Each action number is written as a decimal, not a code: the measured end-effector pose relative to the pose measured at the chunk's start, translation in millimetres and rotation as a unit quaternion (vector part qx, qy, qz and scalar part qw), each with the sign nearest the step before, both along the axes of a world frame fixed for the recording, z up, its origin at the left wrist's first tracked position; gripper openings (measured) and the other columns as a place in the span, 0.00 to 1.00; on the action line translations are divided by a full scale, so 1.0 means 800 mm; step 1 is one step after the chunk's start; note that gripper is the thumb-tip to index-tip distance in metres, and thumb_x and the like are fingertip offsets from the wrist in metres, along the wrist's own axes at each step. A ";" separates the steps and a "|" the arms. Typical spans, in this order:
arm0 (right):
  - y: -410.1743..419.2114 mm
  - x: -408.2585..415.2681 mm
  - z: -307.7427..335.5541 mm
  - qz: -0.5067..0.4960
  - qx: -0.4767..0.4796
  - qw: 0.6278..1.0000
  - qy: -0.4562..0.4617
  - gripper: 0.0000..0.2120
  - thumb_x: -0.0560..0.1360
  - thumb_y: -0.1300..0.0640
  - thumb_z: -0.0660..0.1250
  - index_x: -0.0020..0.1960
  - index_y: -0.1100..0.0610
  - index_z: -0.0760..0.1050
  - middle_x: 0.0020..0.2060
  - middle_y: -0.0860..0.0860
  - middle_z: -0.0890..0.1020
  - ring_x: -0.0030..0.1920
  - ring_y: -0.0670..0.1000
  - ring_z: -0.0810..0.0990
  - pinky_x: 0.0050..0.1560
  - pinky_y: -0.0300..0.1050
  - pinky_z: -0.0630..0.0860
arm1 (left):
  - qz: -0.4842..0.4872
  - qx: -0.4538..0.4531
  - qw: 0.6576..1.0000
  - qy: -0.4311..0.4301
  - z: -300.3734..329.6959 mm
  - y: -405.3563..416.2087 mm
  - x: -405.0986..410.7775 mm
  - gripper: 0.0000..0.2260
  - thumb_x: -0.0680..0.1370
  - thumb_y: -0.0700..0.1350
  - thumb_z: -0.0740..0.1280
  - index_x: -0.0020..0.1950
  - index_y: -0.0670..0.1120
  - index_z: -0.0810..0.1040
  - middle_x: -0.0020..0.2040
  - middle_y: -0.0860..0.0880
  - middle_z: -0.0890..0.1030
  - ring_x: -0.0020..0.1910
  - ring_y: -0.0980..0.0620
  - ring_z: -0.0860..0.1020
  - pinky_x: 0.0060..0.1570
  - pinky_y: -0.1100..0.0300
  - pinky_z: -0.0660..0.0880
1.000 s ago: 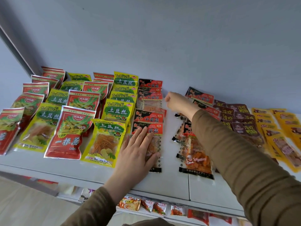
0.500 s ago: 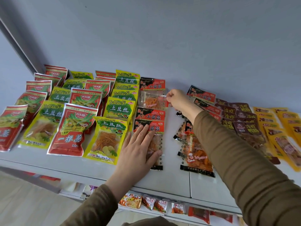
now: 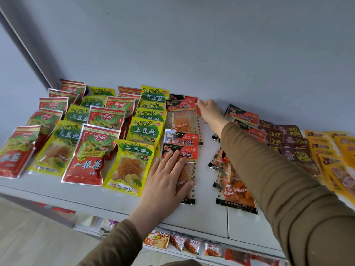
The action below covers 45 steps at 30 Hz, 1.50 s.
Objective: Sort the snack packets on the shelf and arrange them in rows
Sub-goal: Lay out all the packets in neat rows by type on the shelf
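Snack packets lie in overlapping columns on a white shelf (image 3: 207, 214). My left hand (image 3: 167, 181) rests flat, fingers spread, on the nearest black-and-red gluten packet (image 3: 189, 169) of the middle column. My right hand (image 3: 208, 110) reaches to the back and pinches the top right edge of a black-and-red packet (image 3: 181, 116) lying near the wall. Left of this column lie yellow-green TuDouSi packets (image 3: 130, 166) and red onion-snack packets (image 3: 88, 158). Under my right arm sits another black-and-red column (image 3: 236, 191).
Dark maroon packets (image 3: 295, 150) and yellow-orange packets (image 3: 338, 164) fill the shelf's right side. A grey wall stands right behind the shelf. A lower shelf with small orange packets (image 3: 184, 244) shows below the front edge. Bare shelf lies between the two black-and-red columns.
My right hand has moved the pinched black-and-red packet up toward the wall at the back of the middle column. My left hand has stayed flat on the front packet.
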State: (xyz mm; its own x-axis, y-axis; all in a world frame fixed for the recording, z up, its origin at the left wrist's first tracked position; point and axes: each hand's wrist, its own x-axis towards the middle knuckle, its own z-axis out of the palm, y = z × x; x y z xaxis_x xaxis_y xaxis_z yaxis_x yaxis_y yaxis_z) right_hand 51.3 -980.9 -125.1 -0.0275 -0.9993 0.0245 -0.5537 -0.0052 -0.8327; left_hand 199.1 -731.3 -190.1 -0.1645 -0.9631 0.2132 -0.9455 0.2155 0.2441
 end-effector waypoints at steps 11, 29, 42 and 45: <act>0.021 0.006 -0.027 0.030 0.000 0.998 -0.063 0.24 0.76 0.59 0.73 0.68 0.58 0.66 0.55 0.51 0.78 0.54 0.51 0.80 0.53 0.46 0.79 | 0.004 -0.013 1.000 -0.002 0.004 0.001 -0.001 0.33 0.82 0.69 0.51 0.82 0.54 0.60 0.84 0.54 0.54 0.83 0.54 0.48 0.81 0.46 0.50; 0.064 0.011 -0.029 0.006 0.130 0.928 -0.348 0.24 0.77 0.62 0.72 0.70 0.57 0.69 0.60 0.57 0.81 0.59 0.60 0.82 0.62 0.64 0.77 | 0.028 0.013 0.999 0.030 0.002 0.002 -0.001 0.35 0.79 0.73 0.50 0.83 0.60 0.52 0.85 0.53 0.44 0.83 0.52 0.38 0.81 0.46 0.50; 0.080 0.012 -0.029 0.031 0.190 0.904 -0.382 0.08 0.79 0.63 0.68 0.57 0.57 0.78 0.53 0.56 0.84 0.56 0.59 0.82 0.56 0.57 0.79 | 0.029 0.013 0.999 -0.023 0.003 -0.003 -0.002 0.35 0.80 0.72 0.46 0.83 0.58 0.53 0.85 0.51 0.49 0.83 0.50 0.40 0.82 0.48 0.43; 0.080 0.013 -0.031 0.005 0.188 0.903 -0.386 0.07 0.80 0.65 0.67 0.50 0.53 0.77 0.47 0.52 0.84 0.50 0.55 0.82 0.55 0.56 0.78 | 0.037 -0.013 0.998 -0.053 0.005 -0.011 -0.001 0.35 0.81 0.71 0.47 0.83 0.54 0.57 0.84 0.48 0.54 0.83 0.47 0.44 0.82 0.47 0.45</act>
